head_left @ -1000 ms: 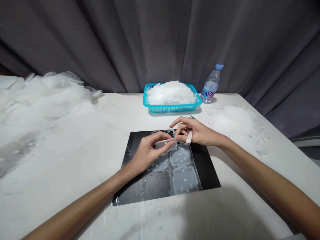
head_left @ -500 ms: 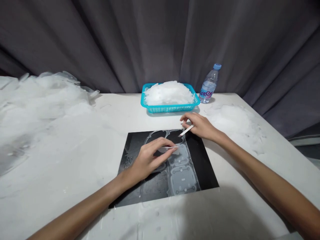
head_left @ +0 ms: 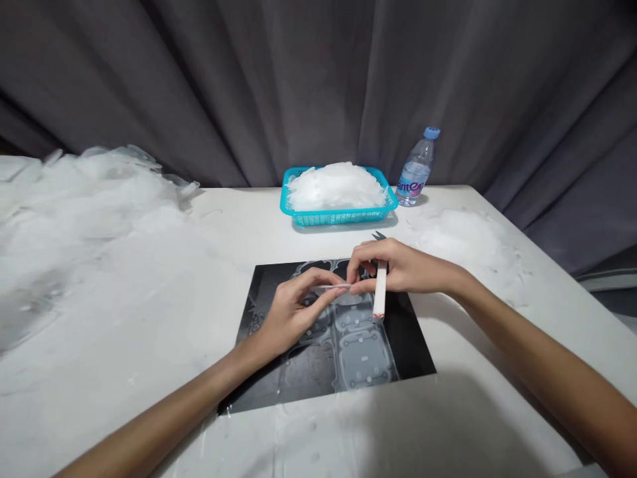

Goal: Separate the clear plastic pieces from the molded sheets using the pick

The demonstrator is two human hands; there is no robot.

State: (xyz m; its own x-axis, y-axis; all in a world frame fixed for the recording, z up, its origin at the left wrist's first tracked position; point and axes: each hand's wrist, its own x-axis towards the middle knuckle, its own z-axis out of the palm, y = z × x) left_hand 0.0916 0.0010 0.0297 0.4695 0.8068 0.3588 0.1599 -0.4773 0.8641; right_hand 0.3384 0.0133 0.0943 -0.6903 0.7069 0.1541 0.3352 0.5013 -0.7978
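Observation:
My left hand (head_left: 298, 305) pinches a thin translucent plastic piece (head_left: 348, 297) between thumb and fingers, seen nearly edge-on. My right hand (head_left: 383, 265) meets it, thumb and forefinger at the piece's right end. That same hand is closed on a white-handled tool (head_left: 379, 292), whose dark forked tip points away past the knuckles; its exact kind I cannot make out. Below both hands lies a black mat (head_left: 415, 352) bearing clear shaped outlines and a pale, rounded-square plastic piece (head_left: 365, 358).
A turquoise basket (head_left: 343, 216) heaped with white translucent pieces stands at the back. Right of it is a water bottle (head_left: 415, 169). A large pile of translucent pieces (head_left: 89, 199) covers the table's left, and a smaller pile (head_left: 472, 252) lies at right. Behind hangs a grey curtain (head_left: 308, 79).
My right hand has moved down and left to the plastic piece. The tool has swung round, its dark tip now pointing away and its white handle toward me. My left hand has barely shifted.

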